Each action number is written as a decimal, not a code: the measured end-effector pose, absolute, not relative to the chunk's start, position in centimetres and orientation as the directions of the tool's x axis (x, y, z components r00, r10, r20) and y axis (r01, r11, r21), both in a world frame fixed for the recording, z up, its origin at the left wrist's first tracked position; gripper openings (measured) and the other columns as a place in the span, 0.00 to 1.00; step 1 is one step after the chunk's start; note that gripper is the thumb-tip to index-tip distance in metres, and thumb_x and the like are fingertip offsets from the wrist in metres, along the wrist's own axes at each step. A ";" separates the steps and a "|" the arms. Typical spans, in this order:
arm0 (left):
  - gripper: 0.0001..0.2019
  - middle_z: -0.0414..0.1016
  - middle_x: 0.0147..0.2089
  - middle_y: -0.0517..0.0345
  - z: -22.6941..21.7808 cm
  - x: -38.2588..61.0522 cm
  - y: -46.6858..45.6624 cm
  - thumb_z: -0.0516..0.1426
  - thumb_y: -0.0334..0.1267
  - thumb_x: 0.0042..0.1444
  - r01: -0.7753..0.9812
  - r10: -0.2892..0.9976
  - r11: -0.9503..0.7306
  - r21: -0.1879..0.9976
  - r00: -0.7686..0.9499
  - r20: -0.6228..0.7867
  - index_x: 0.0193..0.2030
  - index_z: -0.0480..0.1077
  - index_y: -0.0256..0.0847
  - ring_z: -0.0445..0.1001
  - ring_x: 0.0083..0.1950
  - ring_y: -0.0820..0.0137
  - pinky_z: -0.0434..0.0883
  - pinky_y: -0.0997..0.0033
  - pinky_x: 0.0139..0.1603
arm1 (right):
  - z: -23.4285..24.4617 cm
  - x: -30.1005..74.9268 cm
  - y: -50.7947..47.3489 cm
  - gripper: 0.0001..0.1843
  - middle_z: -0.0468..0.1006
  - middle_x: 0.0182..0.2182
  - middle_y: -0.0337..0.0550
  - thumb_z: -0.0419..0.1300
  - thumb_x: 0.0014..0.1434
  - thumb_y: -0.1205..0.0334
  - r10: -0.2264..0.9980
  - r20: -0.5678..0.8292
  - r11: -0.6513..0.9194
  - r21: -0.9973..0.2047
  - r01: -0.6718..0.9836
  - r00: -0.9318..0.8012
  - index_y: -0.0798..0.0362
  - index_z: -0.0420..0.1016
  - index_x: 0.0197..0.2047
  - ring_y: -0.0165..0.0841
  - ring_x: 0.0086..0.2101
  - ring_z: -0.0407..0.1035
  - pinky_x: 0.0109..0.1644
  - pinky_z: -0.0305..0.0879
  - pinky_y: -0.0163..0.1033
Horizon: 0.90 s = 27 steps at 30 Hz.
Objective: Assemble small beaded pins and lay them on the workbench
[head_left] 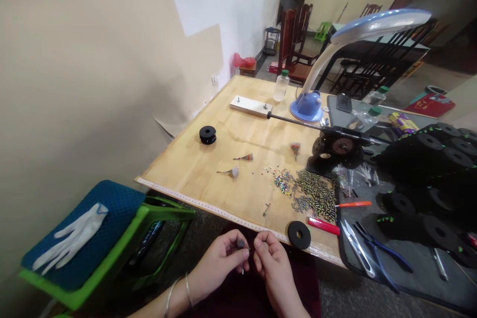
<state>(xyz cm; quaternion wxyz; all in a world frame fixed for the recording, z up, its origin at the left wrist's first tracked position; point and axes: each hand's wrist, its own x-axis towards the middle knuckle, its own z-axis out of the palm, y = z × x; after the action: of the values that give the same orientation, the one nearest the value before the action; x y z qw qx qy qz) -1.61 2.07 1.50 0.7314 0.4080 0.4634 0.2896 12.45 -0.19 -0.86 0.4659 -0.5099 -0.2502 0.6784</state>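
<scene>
My left hand (219, 261) is closed around a small dark grey bundle (241, 243) just off the table's near edge; a pale tip pokes out below the fingers. Close beside it, the thumb and forefinger of my right hand (274, 261) are pinched together. Anything in that pinch is too small to make out. On the table lie several fan-shaped bundles with thin stems, among them a white-tipped bundle (234, 172), an orange-tipped bundle (247, 157) and a red-tipped bundle (295, 147). A heap of tiny metallic pieces (316, 191) spreads beside small coloured bits (283, 181).
A black ring (305, 242), a red-handled tool (323, 225), tweezers (357, 248) and blue pliers (387, 253) lie to the right. Black spools (398, 203) crowd the dark mat. A blue lamp (307, 106) and a rod fixture (251, 105) stand behind. A green stool (89, 278) is left.
</scene>
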 end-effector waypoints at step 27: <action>0.03 0.65 0.22 0.65 1.3 -1.2 2.3 0.56 0.31 0.45 0.116 0.894 0.349 0.930 0.255 -0.367 0.23 0.66 0.39 0.62 0.26 0.73 0.61 0.74 0.29 | -0.3 12.1 -0.4 0.21 0.55 0.17 0.26 0.60 0.54 0.41 0.922 -0.386 -0.382 -0.892 -0.243 -0.033 0.51 0.62 0.28 0.25 0.18 0.47 0.21 0.43 0.31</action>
<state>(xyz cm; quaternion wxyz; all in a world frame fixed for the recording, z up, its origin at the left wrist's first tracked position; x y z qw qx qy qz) -1.17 2.32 1.35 0.6303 0.4800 0.5264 0.3086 12.09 -0.42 -0.32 0.4532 -0.5273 -0.3221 0.6425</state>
